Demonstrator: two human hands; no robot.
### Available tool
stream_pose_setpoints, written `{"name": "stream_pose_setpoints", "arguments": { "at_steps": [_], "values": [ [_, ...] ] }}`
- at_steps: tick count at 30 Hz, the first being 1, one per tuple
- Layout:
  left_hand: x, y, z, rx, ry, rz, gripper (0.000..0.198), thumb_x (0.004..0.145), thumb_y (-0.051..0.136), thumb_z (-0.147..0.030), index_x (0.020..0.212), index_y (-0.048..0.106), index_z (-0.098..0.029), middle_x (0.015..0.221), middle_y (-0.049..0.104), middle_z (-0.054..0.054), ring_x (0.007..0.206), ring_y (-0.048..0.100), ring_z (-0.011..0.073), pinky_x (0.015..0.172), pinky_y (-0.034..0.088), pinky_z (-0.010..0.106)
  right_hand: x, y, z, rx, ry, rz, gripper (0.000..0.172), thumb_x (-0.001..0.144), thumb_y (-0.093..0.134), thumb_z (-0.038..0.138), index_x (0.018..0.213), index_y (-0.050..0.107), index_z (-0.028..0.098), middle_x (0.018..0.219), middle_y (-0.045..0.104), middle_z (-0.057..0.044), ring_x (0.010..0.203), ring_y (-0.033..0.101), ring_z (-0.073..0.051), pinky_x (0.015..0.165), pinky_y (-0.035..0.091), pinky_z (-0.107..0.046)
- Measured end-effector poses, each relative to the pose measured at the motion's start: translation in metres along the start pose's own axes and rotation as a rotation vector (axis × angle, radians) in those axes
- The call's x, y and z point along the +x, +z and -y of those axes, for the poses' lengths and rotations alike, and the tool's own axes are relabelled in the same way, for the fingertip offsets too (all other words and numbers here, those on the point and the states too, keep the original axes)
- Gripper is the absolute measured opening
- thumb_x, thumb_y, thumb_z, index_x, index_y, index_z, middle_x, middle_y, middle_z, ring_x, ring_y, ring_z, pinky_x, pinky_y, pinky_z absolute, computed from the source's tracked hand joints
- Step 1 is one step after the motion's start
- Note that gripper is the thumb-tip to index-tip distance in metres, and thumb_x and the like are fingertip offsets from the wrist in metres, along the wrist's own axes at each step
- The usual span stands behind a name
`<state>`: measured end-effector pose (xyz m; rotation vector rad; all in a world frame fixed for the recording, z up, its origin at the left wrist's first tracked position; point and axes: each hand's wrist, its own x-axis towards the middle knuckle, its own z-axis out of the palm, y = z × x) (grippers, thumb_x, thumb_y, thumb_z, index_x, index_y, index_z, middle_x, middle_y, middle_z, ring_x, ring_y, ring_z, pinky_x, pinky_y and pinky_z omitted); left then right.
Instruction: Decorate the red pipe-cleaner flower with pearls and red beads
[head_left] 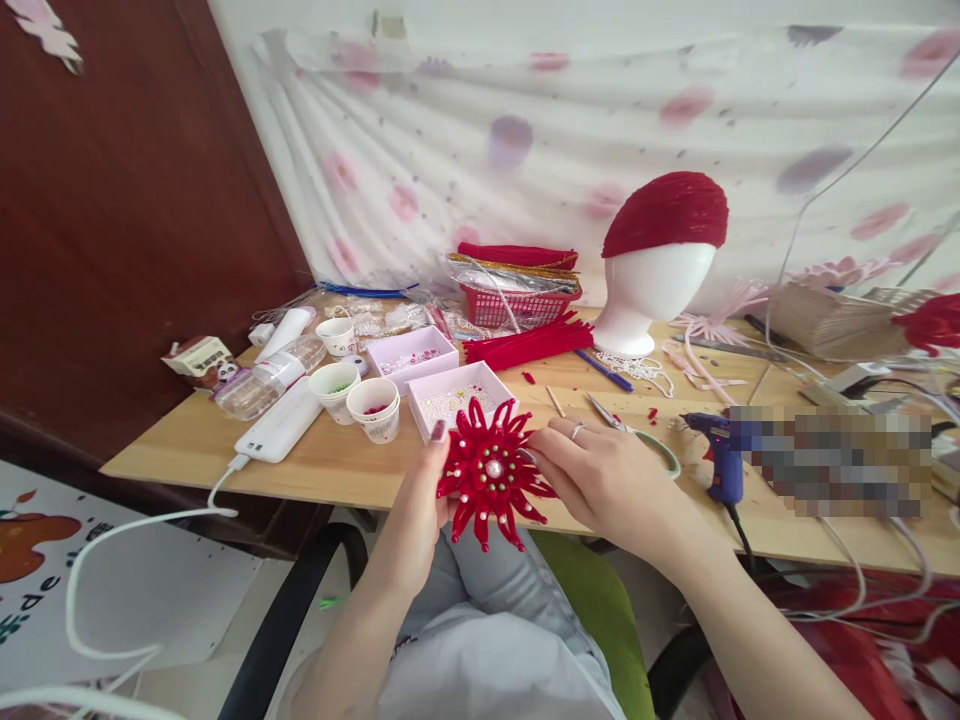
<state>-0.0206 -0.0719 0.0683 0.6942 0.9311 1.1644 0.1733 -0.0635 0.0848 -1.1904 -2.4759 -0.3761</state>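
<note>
A red pipe-cleaner flower (pixel 480 505) with a pearl centre, green beads round it and pearls on its petals faces me above the table's front edge. My left hand (pixel 416 510) is closed on its left side, thumb up along the petals; the other fingers are hidden behind it. At its right side, my right hand (pixel 592 470) pinches among the petals, fingers bent together. Whether a small bead sits between those fingertips cannot be made out. Just beyond the flower stands a pale box of pearls (pixel 491 385).
Paper cups (pixel 382 425) of beads, a second pale box (pixel 412 360) and a white power strip (pixel 281 425) lie left. Behind are red pipe cleaners (pixel 525 342) and a foam head (pixel 652 290) with a red cap. Scissors (pixel 660 450) and a blue glue gun (pixel 724 465) lie right.
</note>
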Motion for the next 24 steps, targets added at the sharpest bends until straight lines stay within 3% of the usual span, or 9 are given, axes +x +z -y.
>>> {"name": "stream_pose_setpoints", "arguments": {
  "at_steps": [3,6,12,19,24],
  "values": [
    [0.001,0.0,0.003,0.122,0.073,0.067,0.045,0.07,0.086,-0.045,0.104,0.074,-0.018,0.101,0.081,0.009,0.103,0.074,0.0299,0.09,0.056,0.036,-0.001,0.001,0.001,0.02,0.019,-0.005,0.026,0.099,0.039,0.012,0.083,0.058,0.02,0.07,0.064,-0.005,0.06,0.056,-0.018,0.054,0.034,-0.029],
    [0.003,0.0,0.008,0.191,0.091,0.058,0.042,0.066,0.09,-0.033,0.101,0.073,-0.018,0.097,0.081,0.008,0.095,0.075,0.0289,0.086,0.058,0.037,-0.003,0.002,0.002,0.05,0.045,-0.028,0.025,0.097,0.039,0.008,0.084,0.058,0.019,0.071,0.064,-0.005,0.06,0.056,-0.019,0.054,0.034,-0.029],
    [0.005,0.0,0.012,0.181,0.081,0.067,0.038,0.068,0.088,-0.032,0.1,0.073,-0.018,0.094,0.081,0.007,0.094,0.075,0.0286,0.086,0.058,0.038,-0.005,0.006,0.002,0.137,0.106,-0.105,0.025,0.097,0.039,0.01,0.084,0.057,0.021,0.065,0.061,-0.003,0.056,0.054,-0.018,0.053,0.035,-0.027],
    [0.005,0.006,0.009,0.16,0.11,0.027,0.029,0.069,0.088,-0.027,0.093,0.073,-0.019,0.089,0.081,0.003,0.086,0.075,0.022,0.08,0.057,0.03,-0.005,0.011,0.001,0.293,0.17,-0.224,0.017,0.1,0.043,0.014,0.089,0.054,0.022,0.066,0.062,0.0,0.058,0.058,-0.017,0.056,0.044,-0.025],
    [0.009,0.01,0.011,0.144,0.097,0.053,0.031,0.071,0.088,-0.027,0.097,0.073,-0.021,0.092,0.082,0.001,0.089,0.075,0.0186,0.083,0.057,0.027,-0.003,0.014,-0.005,0.384,0.217,-0.252,0.018,0.1,0.045,0.011,0.088,0.053,0.022,0.067,0.06,0.002,0.057,0.057,-0.014,0.055,0.043,-0.024]
  ]
}}
